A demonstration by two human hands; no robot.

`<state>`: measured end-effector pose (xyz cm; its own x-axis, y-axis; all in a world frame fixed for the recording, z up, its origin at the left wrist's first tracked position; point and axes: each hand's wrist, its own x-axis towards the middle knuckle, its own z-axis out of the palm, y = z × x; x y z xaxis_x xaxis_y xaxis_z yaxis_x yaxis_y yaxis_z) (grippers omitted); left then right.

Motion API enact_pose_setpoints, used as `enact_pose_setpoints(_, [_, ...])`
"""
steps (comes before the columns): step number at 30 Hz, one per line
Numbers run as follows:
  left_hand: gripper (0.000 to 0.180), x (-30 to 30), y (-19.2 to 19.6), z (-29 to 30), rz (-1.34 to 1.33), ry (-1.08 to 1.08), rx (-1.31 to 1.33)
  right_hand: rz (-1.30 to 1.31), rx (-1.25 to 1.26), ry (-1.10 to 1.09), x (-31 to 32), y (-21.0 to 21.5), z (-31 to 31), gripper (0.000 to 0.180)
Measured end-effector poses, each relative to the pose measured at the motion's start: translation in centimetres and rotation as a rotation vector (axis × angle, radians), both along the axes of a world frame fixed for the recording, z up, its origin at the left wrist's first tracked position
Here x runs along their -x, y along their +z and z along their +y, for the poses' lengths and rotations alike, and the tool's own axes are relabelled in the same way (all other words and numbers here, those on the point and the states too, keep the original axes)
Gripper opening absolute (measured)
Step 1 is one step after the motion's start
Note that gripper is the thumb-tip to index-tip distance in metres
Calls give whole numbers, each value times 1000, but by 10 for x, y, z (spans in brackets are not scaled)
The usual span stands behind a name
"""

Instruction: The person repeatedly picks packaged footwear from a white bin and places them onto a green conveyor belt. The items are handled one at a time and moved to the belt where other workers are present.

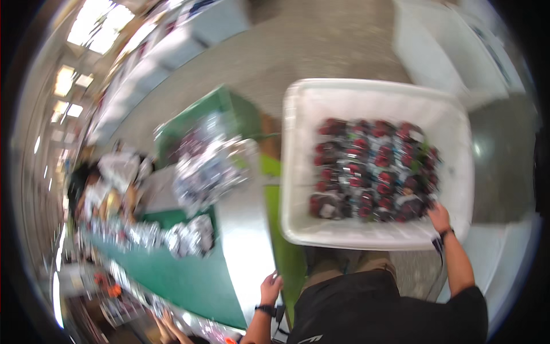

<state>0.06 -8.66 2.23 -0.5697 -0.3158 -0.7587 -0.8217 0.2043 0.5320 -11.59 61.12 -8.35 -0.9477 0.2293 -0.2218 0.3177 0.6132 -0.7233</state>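
the one large white plastic tub sits just ahead of the person, its floor packed with small dark red and black wrapped packets, too many and too blurred to count. the right hand rests on the tub's near right rim, fingers seemingly curled over it. loaded like this it likely handles heavy but stiff, best gripped at both rims. the left hand touches the edge of a grey metal table; i cannot tell how far its fingers are open. silvery bags lie heaped on green surfaces.
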Motion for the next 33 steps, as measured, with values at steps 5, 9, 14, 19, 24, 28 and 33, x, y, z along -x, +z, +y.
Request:
enact_pose_setpoints(5, [36, 8, -35, -115, 276, 179, 299, -248, -13, -302, -101, -16, -48, 21])
enact_pose_setpoints(9, [43, 25, -53, -207, 424, 270, 597, -621, 140, -374, -145, -5, -105, 35])
enact_pose_setpoints(14, [60, 64, -62, -305, 526, 327, 814, -593, 202, -301, -135, 43, -168, 34])
enact_pose_setpoints(19, [84, 113, -63, -357, 321, 349, 669, -531, 140, -170, -97, 106, -203, 37])
enact_pose_setpoints(24, [94, 117, -74, -345, 168, 341, 579, -486, 109, -95, -71, 143, -227, 36])
enact_pose_setpoints(28, [79, 92, -73, -303, 414, 413, 676, -501, 120, -52, -71, 139, -240, 34])
enact_pose_setpoints(33, [56, 23, -54, -209, 856, 227, 771, -554, 162, -51, -84, 127, -242, 33])
